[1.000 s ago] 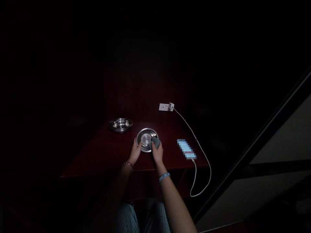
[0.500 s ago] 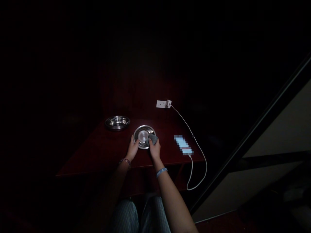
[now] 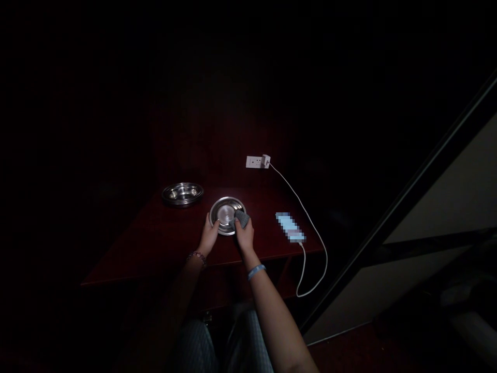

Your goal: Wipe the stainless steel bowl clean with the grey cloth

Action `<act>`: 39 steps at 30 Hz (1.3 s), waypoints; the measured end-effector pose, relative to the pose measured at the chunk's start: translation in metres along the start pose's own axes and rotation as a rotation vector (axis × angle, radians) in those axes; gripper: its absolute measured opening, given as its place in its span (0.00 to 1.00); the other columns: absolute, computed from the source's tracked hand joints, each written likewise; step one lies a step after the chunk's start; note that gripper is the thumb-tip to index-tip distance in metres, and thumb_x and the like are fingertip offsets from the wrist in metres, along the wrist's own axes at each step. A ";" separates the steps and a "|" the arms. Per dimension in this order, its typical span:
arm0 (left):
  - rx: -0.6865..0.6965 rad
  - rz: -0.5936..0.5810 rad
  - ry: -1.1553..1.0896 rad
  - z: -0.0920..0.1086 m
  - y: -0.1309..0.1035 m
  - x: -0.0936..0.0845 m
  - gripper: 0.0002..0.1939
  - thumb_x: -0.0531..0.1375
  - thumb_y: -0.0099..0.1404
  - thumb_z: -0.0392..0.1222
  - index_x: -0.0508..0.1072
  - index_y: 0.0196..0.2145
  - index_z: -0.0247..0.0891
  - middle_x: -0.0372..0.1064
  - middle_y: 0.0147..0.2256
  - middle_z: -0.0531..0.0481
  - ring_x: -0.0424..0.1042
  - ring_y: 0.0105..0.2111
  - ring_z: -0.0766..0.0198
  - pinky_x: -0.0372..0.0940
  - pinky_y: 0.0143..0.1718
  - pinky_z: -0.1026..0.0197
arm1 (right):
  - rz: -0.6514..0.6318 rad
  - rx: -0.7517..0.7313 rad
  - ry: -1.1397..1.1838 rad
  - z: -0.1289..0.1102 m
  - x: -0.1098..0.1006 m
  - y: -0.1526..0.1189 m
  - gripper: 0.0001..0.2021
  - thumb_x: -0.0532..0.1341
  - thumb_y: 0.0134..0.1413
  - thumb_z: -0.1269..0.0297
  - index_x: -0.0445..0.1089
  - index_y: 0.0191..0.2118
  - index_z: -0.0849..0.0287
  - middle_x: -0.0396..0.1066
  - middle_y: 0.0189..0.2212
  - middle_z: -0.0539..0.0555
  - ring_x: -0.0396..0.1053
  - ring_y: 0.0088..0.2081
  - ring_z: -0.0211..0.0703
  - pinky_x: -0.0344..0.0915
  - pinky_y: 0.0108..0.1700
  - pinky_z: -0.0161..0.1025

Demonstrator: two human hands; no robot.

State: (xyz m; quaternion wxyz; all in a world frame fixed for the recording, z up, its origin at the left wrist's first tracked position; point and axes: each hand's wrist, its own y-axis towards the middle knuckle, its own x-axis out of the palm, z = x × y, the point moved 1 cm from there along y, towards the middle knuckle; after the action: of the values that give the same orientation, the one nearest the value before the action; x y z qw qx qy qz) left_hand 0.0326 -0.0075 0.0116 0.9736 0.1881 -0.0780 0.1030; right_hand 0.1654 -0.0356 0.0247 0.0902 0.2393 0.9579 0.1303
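Observation:
A round, shiny steel dish (image 3: 225, 213) is held above the front part of the dark red table (image 3: 155, 243), its inside facing me. My left hand (image 3: 209, 234) grips the dish's lower left rim, thumb on the inner side. My right hand (image 3: 244, 233) pinches a grey cloth (image 3: 241, 218) against the right side of the dish, thumb on top. The cloth covers part of the inner wall and rim there. Behind and to the left, a stack of similar steel dishes (image 3: 182, 194) rests on the table.
A phone (image 3: 290, 227) with a blurred, lit screen lies on the right of the table. Its white cable (image 3: 326, 254) loops past the front edge and up to a charger (image 3: 265, 161) in the wall socket (image 3: 253, 162). A slanted dark frame stands farther right.
The whole view has shifted slightly, so things appear a little higher and more to the left. Both hands keep their hold, and the cloth sits at nearly the same spot on the dish.

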 end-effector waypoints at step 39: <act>-0.255 0.145 -0.078 0.011 -0.002 0.002 0.08 0.58 0.54 0.32 0.73 0.34 0.35 0.76 0.35 0.46 0.75 0.44 0.56 0.65 0.54 0.52 | -0.036 -0.022 0.001 0.001 0.003 0.001 0.10 0.62 0.53 0.60 0.69 0.41 0.57 0.78 0.38 0.56 0.75 0.40 0.47 0.69 0.43 0.39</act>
State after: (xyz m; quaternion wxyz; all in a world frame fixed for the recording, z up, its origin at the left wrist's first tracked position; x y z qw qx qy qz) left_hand 0.0342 -0.0134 0.0218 0.9758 0.0607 -0.1414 0.1551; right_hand 0.1635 -0.0330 0.0233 0.0945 0.2211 0.9606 0.1392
